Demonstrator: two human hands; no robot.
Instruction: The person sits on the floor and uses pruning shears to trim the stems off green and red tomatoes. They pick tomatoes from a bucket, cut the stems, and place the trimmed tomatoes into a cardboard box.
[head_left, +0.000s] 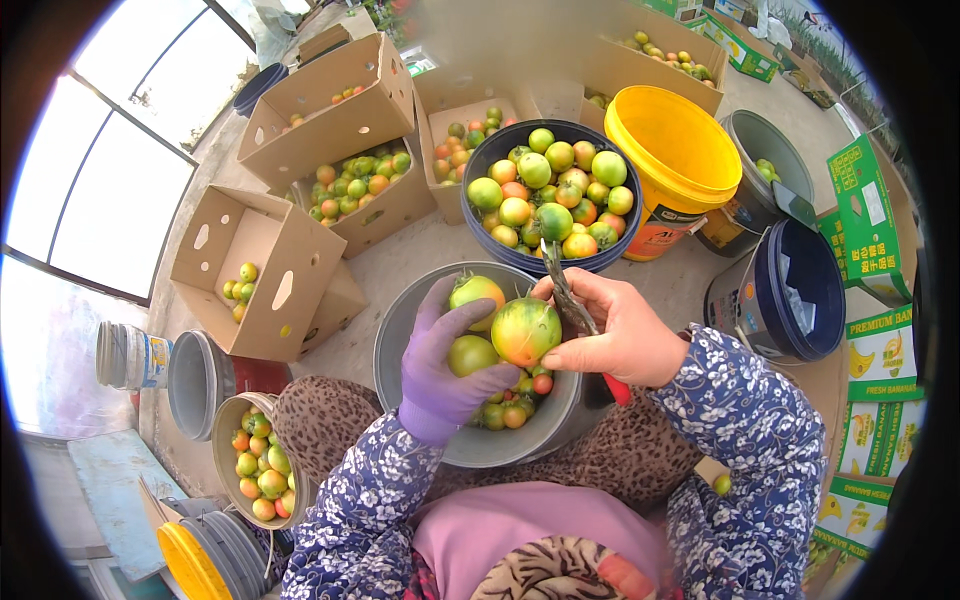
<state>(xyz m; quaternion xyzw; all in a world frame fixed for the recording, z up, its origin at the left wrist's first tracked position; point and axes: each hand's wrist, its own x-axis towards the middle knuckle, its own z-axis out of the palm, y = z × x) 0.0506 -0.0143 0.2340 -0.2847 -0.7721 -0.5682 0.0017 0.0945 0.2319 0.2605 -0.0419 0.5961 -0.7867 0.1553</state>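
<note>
My left hand (452, 356), in a purple glove, is closed around several large green-and-orange tomatoes (471, 355) above a grey bucket (390, 352). Bare, my right hand (611, 326) holds a pair of small shears (568, 292) with red handles, their blades pointing away from me. Its thumb touches another large tomato (526, 331) beside the left hand. Smaller tomatoes (514, 416) lie inside the grey bucket. Just beyond stands a dark blue bucket (555, 261) heaped with green and orange tomatoes.
Cardboard boxes (322, 112) with tomatoes stand ahead and left. A yellow bucket (671, 150) and a navy bucket (825, 292) are on the right, near green banana boxes (870, 217). A phone (795, 205) rests on a bucket rim. A tomato-filled pail (225, 450) stands at my left knee.
</note>
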